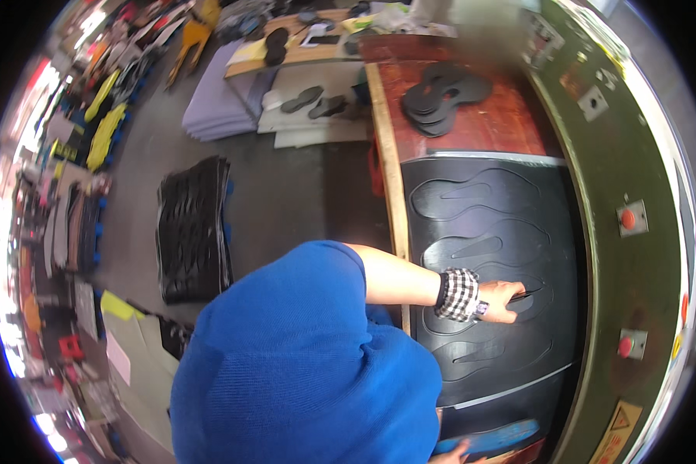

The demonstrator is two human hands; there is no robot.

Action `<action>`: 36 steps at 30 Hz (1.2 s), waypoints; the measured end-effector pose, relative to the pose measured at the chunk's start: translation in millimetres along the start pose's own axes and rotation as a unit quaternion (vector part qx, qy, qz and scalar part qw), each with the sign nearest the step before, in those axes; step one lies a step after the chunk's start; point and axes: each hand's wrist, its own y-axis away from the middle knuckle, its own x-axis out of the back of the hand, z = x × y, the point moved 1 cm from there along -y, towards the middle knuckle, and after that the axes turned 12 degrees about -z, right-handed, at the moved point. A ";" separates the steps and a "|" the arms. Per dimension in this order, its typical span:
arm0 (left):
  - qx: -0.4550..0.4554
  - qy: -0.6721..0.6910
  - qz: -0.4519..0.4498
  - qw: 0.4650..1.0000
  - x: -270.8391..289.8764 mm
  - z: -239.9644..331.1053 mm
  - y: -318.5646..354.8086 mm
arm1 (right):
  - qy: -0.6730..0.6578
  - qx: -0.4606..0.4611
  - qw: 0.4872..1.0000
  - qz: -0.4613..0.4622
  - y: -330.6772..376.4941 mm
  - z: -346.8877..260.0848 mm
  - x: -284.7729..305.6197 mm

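On the press bed beside the red bench [510, 124], a black rubber sheet [518, 201] lies flat, scored with sole outlines. The left hand [501, 300] pinches a cut sole piece [530, 292] between its fingers. The right hand [455, 452], barely visible, touches a blue strip [491, 438]; its grip is unclear.

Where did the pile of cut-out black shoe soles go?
In the head view, the pile of black soles sits on the red-brown tabletop at upper right, beyond the black sheet.

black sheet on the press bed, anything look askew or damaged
Nothing stands out. The black sheet lies flat and square on the bed, its sole-shaped cuts in an even row; the left hand rests on one cut piece.
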 end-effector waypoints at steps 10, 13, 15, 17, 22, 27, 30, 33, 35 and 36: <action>-0.198 0.284 -0.027 0.938 49.6 115.2 62.7 | 0.200 0.049 0.977 -0.053 -5.7 -11.2 5.8; -0.322 0.375 -0.253 0.832 72.6 169.9 81.1 | -0.156 -0.222 0.951 -0.145 -2.4 -59.9 -5.6; -0.443 0.437 -0.412 0.665 70.7 205.1 89.8 | -0.211 -0.238 0.927 -0.198 9.0 -84.4 -21.6; -0.470 0.466 -0.470 0.584 68.0 230.8 102.1 | -0.226 -0.263 0.908 -0.236 24.5 -98.9 -29.7; -0.464 0.472 -0.495 0.563 69.1 254.2 119.0 | -0.463 -0.356 0.766 -0.268 37.6 -117.0 -42.3; -0.467 0.445 -0.491 0.585 75.0 255.9 124.9 | -0.681 -0.338 0.611 -0.218 38.2 -124.5 -32.1; -0.470 0.424 -0.483 0.605 79.8 253.0 127.6 | -0.820 -0.290 0.451 -0.199 57.5 -131.2 -40.1; -0.480 0.372 -0.450 0.655 79.0 237.5 127.7 | -0.861 -0.264 0.381 -0.210 76.2 -134.9 -51.8; -0.470 0.277 -0.389 0.743 72.2 211.8 116.9 | -0.887 -0.239 0.358 -0.168 81.9 -140.0 -57.2; -0.439 0.210 -0.369 0.792 62.5 192.6 103.9 | -0.878 -0.260 0.372 -0.150 84.5 -144.2 -56.4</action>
